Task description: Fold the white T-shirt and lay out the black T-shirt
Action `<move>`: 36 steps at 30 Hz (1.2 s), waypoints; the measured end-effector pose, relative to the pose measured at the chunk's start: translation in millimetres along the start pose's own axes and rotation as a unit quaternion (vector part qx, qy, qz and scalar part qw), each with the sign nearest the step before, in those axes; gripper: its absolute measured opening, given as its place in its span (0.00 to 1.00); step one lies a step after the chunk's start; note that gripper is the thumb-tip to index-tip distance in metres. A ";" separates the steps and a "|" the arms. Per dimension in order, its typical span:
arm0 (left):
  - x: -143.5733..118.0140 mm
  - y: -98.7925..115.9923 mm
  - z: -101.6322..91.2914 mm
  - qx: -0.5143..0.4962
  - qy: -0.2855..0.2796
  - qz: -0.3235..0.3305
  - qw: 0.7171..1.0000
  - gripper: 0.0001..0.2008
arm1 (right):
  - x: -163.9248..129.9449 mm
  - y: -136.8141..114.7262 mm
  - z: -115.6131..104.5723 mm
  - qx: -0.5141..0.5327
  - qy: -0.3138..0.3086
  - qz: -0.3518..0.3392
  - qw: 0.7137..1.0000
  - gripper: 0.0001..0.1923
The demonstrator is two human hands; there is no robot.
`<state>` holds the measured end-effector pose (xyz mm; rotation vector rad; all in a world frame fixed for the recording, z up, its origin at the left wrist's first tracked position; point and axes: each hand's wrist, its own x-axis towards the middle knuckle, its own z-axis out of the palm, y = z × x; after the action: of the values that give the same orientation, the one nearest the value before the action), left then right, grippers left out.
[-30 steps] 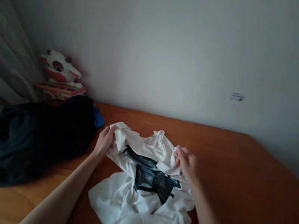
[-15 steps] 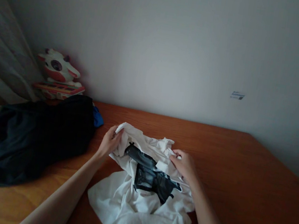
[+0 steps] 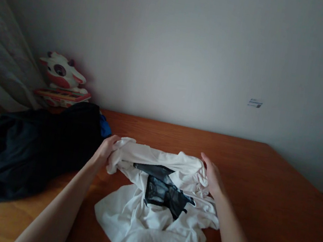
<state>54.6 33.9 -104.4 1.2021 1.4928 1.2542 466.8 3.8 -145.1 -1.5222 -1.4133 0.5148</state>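
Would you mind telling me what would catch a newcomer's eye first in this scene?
A crumpled white shirt with a dark print lies mid-table, its far edge gripped by the left hand and the right hand. To the left sits a heap of dark clothes. Behind it, by the wall, stands a red-and-white toy.

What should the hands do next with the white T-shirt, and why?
Probably pull the two hands farther apart and lift a little, to shake the white T-shirt flat. The left hand and right hand each grip its far edge, which is stretched between them, but the near part lies crumpled on the wooden table, and the dark print is creased.
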 end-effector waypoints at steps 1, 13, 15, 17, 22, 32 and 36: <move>-2.2 0.9 -1.4 0.043 -0.036 -0.012 0.998 0.19 | -1.4 -1.6 -2.7 -0.018 -0.006 0.021 1.000 0.27; -9.9 8.1 10.7 0.047 0.061 0.214 0.974 0.18 | -4.8 -14.1 1.6 0.193 -0.012 -0.014 0.981 0.30; -6.9 6.3 7.0 0.041 0.094 0.240 0.965 0.14 | -3.2 -12.5 -3.0 0.225 0.014 -0.012 0.974 0.33; -2.7 -1.1 3.0 0.096 0.098 0.238 0.962 0.09 | -2.1 -6.5 -6.5 0.200 0.013 0.014 0.980 0.30; 5.8 -22.8 0.8 0.305 0.024 0.255 0.917 0.16 | -3.7 4.9 -5.1 0.053 -0.011 -0.003 0.999 0.17; -3.8 -7.7 3.5 0.307 0.098 0.266 0.909 0.18 | -2.4 -3.1 -7.8 -0.001 0.135 -0.087 0.987 0.15; -7.5 9.5 -3.0 0.031 0.078 0.174 0.981 0.17 | 1.2 -7.3 -22.1 0.097 0.150 -0.011 0.984 0.16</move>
<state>54.8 26.4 -94.5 1.4815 1.4826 1.5738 481.5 -3.9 -128.6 -1.3625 -1.1122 0.3791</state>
